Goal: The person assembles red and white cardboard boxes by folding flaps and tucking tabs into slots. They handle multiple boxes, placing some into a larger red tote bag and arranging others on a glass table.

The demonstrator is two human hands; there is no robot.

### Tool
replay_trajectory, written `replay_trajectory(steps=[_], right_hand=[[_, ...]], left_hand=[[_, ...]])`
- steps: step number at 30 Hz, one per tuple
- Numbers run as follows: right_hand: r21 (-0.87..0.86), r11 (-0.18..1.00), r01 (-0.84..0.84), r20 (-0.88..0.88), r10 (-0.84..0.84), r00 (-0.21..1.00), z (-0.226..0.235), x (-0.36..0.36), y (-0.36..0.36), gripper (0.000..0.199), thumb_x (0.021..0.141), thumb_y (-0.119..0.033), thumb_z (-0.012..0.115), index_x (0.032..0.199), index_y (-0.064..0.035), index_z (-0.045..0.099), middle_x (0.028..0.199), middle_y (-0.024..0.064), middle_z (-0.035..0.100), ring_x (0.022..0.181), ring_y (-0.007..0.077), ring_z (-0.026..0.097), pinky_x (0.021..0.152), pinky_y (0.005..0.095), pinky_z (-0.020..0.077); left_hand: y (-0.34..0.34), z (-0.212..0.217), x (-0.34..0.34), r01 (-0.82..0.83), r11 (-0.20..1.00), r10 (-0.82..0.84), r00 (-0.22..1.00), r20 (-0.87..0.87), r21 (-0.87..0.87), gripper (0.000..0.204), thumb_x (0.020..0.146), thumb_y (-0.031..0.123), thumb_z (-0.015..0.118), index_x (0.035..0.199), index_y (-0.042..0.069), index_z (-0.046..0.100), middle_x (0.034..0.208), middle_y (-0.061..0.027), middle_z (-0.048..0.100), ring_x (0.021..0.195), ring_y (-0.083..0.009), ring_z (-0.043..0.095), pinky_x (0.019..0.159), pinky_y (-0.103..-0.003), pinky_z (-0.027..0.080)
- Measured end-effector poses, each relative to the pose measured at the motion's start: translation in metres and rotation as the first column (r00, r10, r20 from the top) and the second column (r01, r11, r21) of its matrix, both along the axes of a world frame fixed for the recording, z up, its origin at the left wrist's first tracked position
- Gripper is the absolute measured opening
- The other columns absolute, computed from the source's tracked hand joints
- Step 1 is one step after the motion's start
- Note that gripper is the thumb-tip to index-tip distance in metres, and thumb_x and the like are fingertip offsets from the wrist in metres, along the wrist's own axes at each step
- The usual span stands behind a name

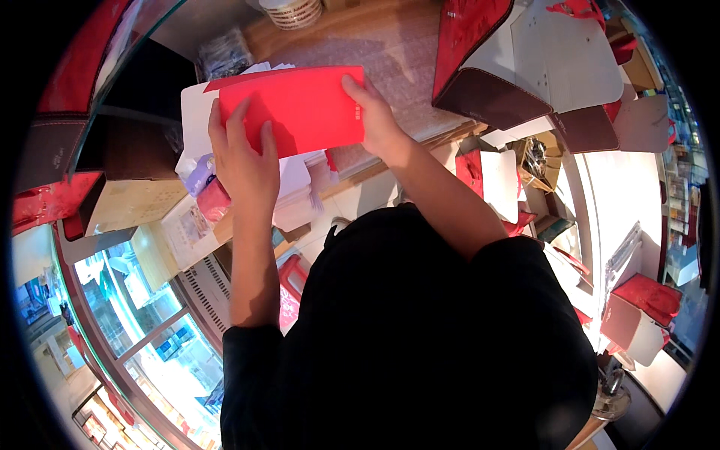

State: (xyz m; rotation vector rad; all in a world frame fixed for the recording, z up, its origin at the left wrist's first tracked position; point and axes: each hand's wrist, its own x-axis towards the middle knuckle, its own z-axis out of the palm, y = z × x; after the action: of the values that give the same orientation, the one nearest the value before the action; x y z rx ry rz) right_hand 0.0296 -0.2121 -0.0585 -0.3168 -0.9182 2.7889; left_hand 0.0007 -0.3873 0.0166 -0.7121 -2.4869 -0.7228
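Note:
A flat red rectangular card piece [315,112] with a narrow folded strip along its far edge lies level above the counter. My right hand [379,124] grips its right end, thumb on top and the other fingers hidden underneath. At its left end my left hand [247,154] rests with fingers spread over the red surface. Stacked white card pieces [196,124] show from under the red piece. Beside my left wrist sit a purple-and-white packet [199,176] and a small red packet [214,201].
The wooden counter [390,45] holds a stack of patterned bowls [292,13] and a clear plastic bag [225,54]. Large red-and-white boxes [555,60] stand open at right. A cardboard box [139,202] is at left, near a lit glass display case [161,352]. A red stool [292,277] stands below.

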Motion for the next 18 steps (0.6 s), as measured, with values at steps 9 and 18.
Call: replay_trajectory(steps=[9,18], right_hand=[[-0.056,0.977,0.207,-0.085,-0.212,0.974,-0.010,0.015,0.029,0.055,0.084,-0.010,0.056,0.132,-0.0097,0.030,0.121,0.0109,0.047,0.110,0.0241,0.051,0.094,0.0388,0.0431],[0.001,0.996,0.085,-0.005,-0.085,0.996,-0.023,0.058,0.001,0.049,0.084,-0.009,0.058,0.126,-0.0078,0.033,0.122,0.0102,0.047,0.114,0.0210,0.046,0.095,0.0390,0.0412]], left_hand=[[-0.001,0.018,0.009,0.100,0.971,-0.034,0.958,-0.285,0.219,0.060,0.080,0.008,0.064,0.132,0.003,0.035,0.141,-0.0199,0.030,0.130,-0.0330,0.032,0.105,-0.042,0.028],[0.022,-0.070,0.038,-0.323,0.369,-0.673,0.554,0.490,0.871,0.056,0.088,0.021,0.059,0.133,0.003,0.030,0.130,-0.0125,0.042,0.121,-0.0254,0.042,0.099,-0.037,0.038]])
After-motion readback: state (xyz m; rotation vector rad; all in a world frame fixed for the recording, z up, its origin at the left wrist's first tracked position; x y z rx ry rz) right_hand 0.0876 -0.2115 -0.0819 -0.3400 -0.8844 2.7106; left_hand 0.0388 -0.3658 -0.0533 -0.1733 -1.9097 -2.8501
